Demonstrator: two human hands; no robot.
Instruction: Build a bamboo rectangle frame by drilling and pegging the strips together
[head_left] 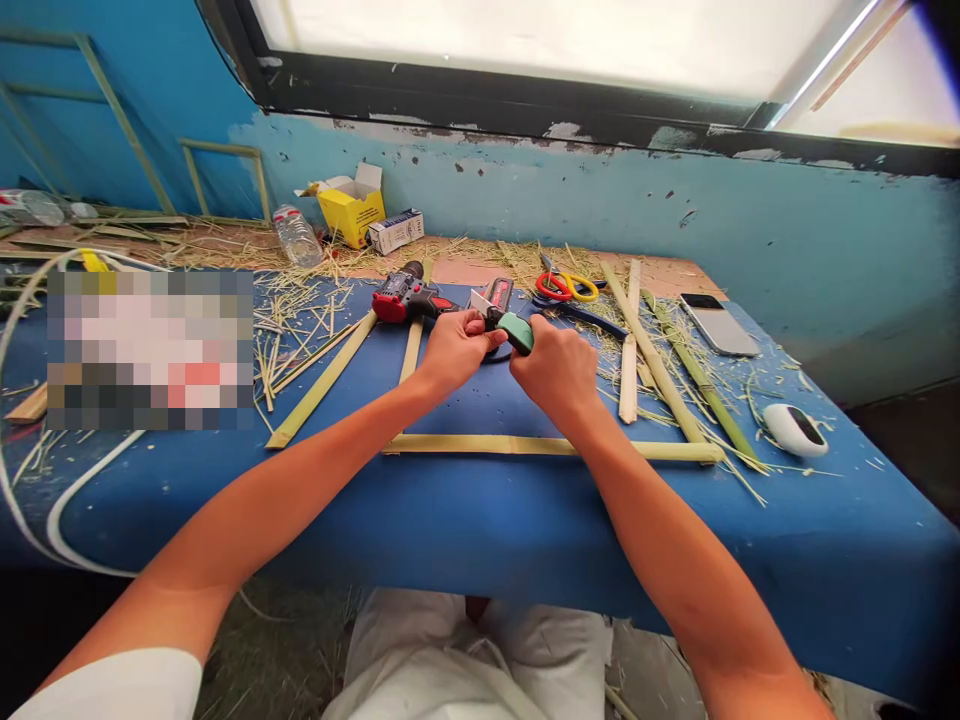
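The right hand (556, 368) is closing around a green-handled utility knife (516, 331), fist wrapped on the rounded green handle, just above the middle of the blue table (450, 520). The left hand (455, 347) is pinching the pale blade end (480, 303) at the knife's 10 o'clock tip, fingers pressed together on it. The handle is looking smooth and teal-green; only its upper end is showing, the rest being hidden inside the fist, and how the blade joins it is hard to make out. At 12 o'clock from the hands a red and black cordless drill (409, 295) is lying, partly hidden behind the left knuckles. At 1 o'clock, red and yellow scissors (566, 286) are resting among straw. At 6 o'clock a long bamboo strip (487, 445) is crossing beneath both wrists. A blurred patch at 9 o'clock is covering part of the table.
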